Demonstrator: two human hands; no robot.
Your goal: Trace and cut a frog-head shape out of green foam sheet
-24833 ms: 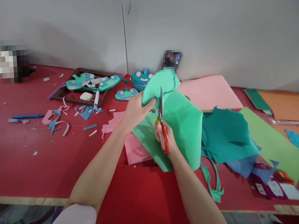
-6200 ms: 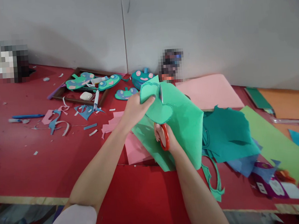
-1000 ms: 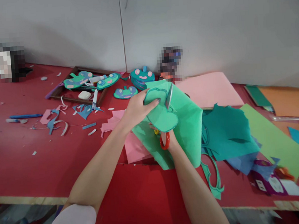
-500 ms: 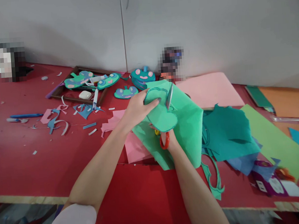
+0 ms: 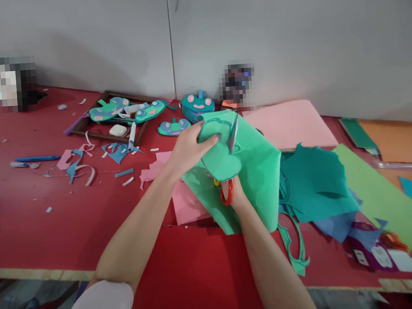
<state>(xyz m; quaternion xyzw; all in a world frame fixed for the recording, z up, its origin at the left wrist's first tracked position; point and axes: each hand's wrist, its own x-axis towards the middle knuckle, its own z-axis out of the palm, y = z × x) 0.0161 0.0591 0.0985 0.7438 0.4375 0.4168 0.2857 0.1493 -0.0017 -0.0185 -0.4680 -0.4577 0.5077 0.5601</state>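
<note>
My left hand (image 5: 193,148) pinches a green felt sheet (image 5: 260,174) at a rounded piece with a dark drawn outline (image 5: 216,146), thumb on top of it. The outlined piece is partly cut round and still hangs with the sheet. Under the felt, my right hand (image 5: 234,190) is closed round the red and yellow handles of a pair of scissors (image 5: 227,193). Their blade points up and shows in front of the felt, at the right edge of the outlined piece. Most of my right fingers are hidden by the felt.
Frog-like felt faces (image 5: 197,107) lie at the back, some on a brown frame (image 5: 106,93) with markers. Scraps (image 5: 117,153) litter the left of the red table (image 5: 27,223). Pink felt (image 5: 288,123), teal felt (image 5: 317,179) and a lime sheet (image 5: 378,194) lie to the right.
The lower lobe of the outlined piece has shifted slightly left and tilts a little differently. Both hands keep nearly the same place and grip.
</note>
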